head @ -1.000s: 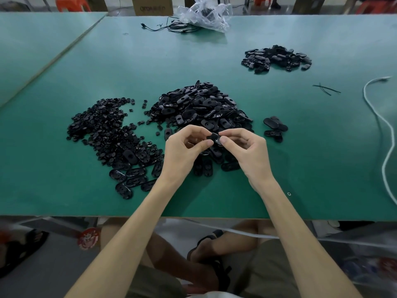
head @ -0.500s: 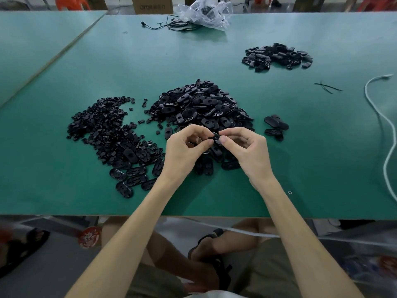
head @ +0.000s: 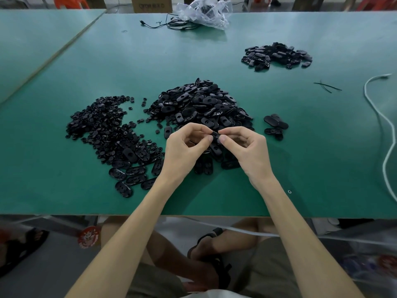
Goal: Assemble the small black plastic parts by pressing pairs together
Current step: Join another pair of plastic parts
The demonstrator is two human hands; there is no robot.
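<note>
Left hand: our left hand is curled, its thumb and forefinger pinching the black part.
Right hand: our right hand mirrors it and nips the same part, so the two sets of fingertips nearly meet.
Part held: it sits between both hands, over the near edge of the oval heap. We cannot tell whether it is one piece or a mated pair.
Stock: the heap of small pieces lies out beyond the left hand. A few loose ovals lie just past the right hand, and a far heap sits well ahead of it on the green table.
Step, as we judge it: squeezing a pair shut.
Doing it well: we should line the halves up square first, then press evenly with both thumbs, feeling for the seat all round.
Risk: a skewed press may leave one end proud or flick the small piece away.
</note>
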